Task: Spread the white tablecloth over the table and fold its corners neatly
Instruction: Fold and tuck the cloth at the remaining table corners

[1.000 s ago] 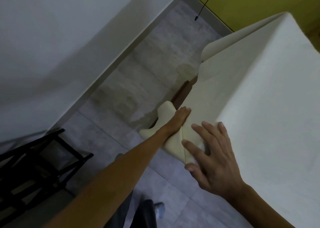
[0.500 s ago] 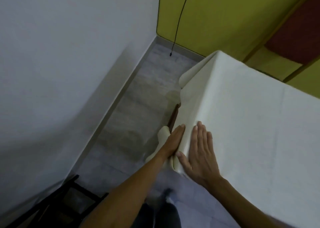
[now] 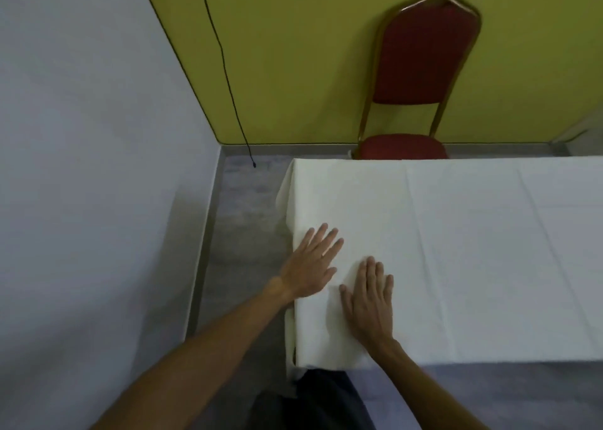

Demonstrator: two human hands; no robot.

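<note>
Tablecloth stretches rightward from both flat, spread palms; left hand sits nearer the draped left edge than right hand.

White tablecloth spread flat over table (faint creases)

Pretty dim here, we only get soft, flat indoor light with no glare anywhere. The white tablecloth is the brightest patch and even it looks greyish. We see a faint shadow on the floor left of the desk. The whole frame is a bit soft, the red chair top smears, and wall lines bow toward the edges from the wide lens.
</note>
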